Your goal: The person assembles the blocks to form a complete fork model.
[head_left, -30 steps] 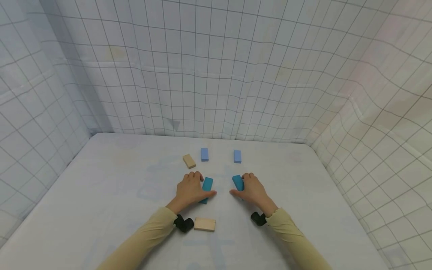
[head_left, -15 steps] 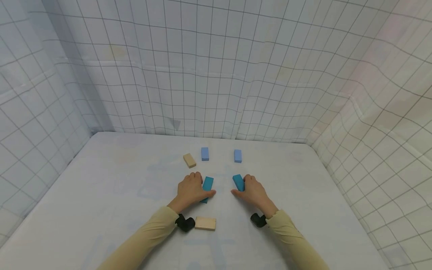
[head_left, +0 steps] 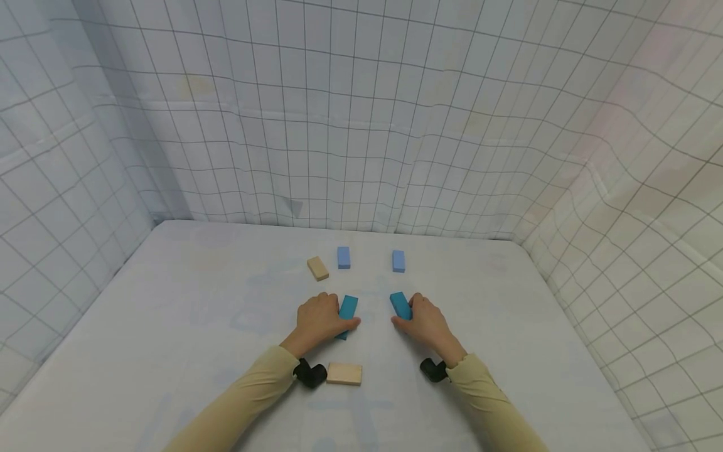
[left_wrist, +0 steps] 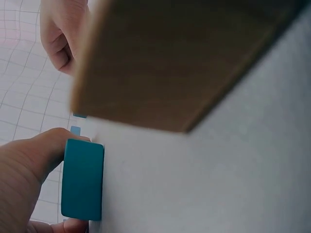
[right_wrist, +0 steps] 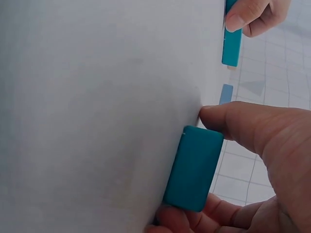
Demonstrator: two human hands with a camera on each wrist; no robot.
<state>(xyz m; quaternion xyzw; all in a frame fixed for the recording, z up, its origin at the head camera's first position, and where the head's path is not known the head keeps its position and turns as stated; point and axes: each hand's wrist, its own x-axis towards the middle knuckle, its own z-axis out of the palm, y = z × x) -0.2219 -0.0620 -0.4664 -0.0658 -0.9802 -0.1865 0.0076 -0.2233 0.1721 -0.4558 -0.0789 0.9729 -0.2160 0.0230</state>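
Two teal rectangular blocks lie on the white table in the head view, both slanted. The left teal block [head_left: 348, 306] sits between the thumb and curled fingers of my left hand [head_left: 320, 319]; in the left wrist view its end [left_wrist: 82, 179] shows with the thumb along one side and fingertips at the other. My right hand [head_left: 422, 321] holds the right teal block [head_left: 400, 305] in the same way, thumb on the near left side, fingers on the far right side. In the right wrist view the end of that block [right_wrist: 194, 167] faces the camera.
Two light blue blocks stand farther back, one on the left [head_left: 343, 258] and one on the right [head_left: 398, 261]. A small wooden block [head_left: 318, 269] lies beside the left one. Another wooden block [head_left: 344, 373] lies near my left wrist. Grid-patterned curtains [head_left: 361, 125] surround the table.
Both hands' fingers have drawn in a little round the teal blocks, the right thumb moving slightly right. The blocks keep their places on the table.
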